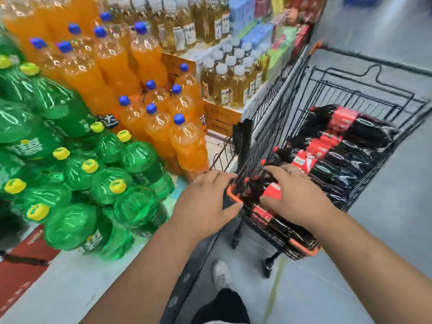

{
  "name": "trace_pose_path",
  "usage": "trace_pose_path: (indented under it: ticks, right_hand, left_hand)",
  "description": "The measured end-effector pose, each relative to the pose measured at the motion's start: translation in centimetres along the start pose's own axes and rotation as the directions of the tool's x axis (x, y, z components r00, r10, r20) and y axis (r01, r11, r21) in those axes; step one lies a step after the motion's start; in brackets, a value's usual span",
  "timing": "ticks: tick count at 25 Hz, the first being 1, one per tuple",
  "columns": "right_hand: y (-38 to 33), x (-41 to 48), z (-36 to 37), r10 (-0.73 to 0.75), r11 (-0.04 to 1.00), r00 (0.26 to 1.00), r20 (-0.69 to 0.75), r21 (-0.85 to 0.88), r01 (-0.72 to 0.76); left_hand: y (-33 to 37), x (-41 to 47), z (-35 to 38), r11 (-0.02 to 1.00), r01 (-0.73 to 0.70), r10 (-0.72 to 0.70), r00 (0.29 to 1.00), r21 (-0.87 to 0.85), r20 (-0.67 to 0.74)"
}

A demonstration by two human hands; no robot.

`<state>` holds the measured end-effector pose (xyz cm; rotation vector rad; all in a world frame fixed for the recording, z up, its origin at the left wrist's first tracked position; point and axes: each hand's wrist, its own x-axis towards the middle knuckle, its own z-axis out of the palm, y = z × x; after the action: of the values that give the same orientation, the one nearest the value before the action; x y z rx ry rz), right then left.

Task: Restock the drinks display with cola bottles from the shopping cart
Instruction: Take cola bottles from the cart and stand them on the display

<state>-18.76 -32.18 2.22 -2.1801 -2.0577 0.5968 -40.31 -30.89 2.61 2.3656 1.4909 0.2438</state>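
Green bottles (77, 174) with yellow caps are crowding the nine o'clock side, stacked in tiers and leaning outward. Orange bottles (112, 64) with blue caps are rising behind them at eleven o'clock, and a lower cluster of the same kind (161, 127) is standing just right of the green ones. Amber bottles (224, 85) with white caps are sitting at one o'clock on a wooden crate (222, 118), with taller amber bottles (184, 26) lining up at twelve. Blue packets (243, 12) are blurring into other coloured packs further right. A red mat (21, 265) is lying at eight o'clock. A white shoe (221, 274) is resting on the grey floor (385, 230) at six o'clock.
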Motion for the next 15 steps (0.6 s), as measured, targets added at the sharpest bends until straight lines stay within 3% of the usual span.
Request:
trace_pose_path:
  ticks: [10, 15]
  right_hand:
    - [8.8, 5.9, -1.0, 0.366, 0.93, 0.929, 0.048, 0.011, -0.367]
    - [13.3, 7.4, -2.3, 0.47, 0.881, 0.882, 0.037, 0.038, -0.471]
  left_hand:
    - [4.1, 18.5, 3.4, 0.972, -0.231, 0.234, 0.948, -0.038, 0.217]
    - [7.2, 24.5, 5.0, 0.946, -0.322, 0.311, 0.899, -0.014, 0.309]
